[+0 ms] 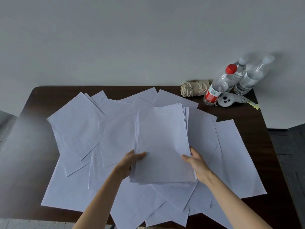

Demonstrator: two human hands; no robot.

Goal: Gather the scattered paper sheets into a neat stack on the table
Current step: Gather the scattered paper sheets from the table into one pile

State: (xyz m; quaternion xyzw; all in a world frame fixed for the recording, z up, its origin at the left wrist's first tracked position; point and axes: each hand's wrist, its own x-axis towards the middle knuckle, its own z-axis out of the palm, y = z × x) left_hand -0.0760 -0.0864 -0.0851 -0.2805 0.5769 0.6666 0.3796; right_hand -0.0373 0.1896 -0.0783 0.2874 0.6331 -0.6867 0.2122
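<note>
Many loose white sheets (74,129) lie fanned over the left half of the dark table (41,100), overlapping too much for an exact count; a dozen or so show across the whole top. Near the middle, the left hand (132,161) grasps the left edge of one gathered stack (163,142), thumb on top and fingers underneath. The stack sits over the scattered sheets at the table's centre, its edges roughly squared, with a few corners stepping out at the far right. The right hand (196,162) grips the stack's right edge the same way, thumb laid on the top page. More loose sheets (234,154) spread to the right. At the far right corner stand three plastic bottles, one red-capped (217,86) and two clear (252,76), beside one rolled beige cloth (193,89) and one white handheld device (231,100).
</note>
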